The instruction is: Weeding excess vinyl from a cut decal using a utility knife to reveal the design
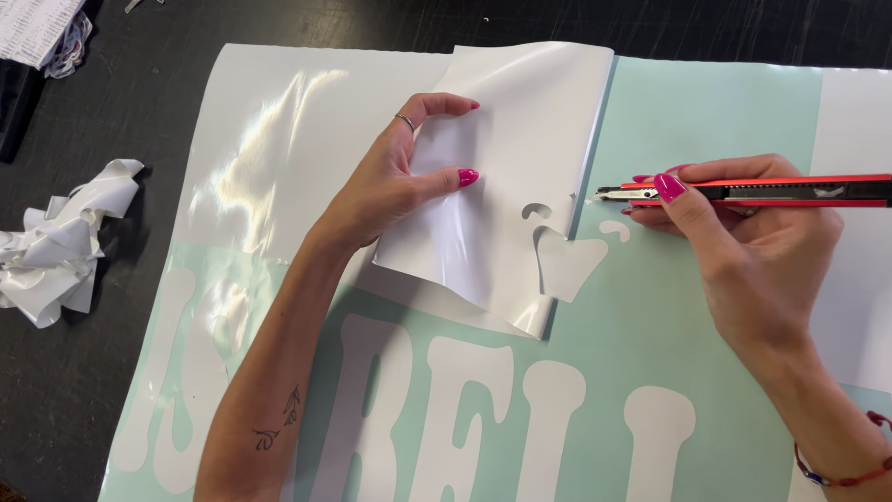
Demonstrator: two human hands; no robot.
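The white vinyl flap (506,167) is peeled up and folded back over the sheet, lying across the upper middle of the pale green backing sheet (706,121), which is spread flat on the dark table (84,390). Your left hand (400,177) pinches the flap, thumb on its glossy face and fingers curled behind its upper left edge, so that hand is closed on the vinyl. The flap's right edge shows a cut-out notch, and just beside it a white letter piece (567,265) stays stuck to the backing. Your right hand (734,223) is closed around a red and black utility knife (743,191), held nearly level, index finger resting along its top; the blade tip points left and sits just beside the flap's right edge, right above the white piece. Whether the tip touches the vinyl is too fine to tell. Large white letters (465,418) run across the lower part of the backing, near your left forearm. On the table well to the left lies a crumpled heap of white vinyl scraps (56,246), apart from the sheet.
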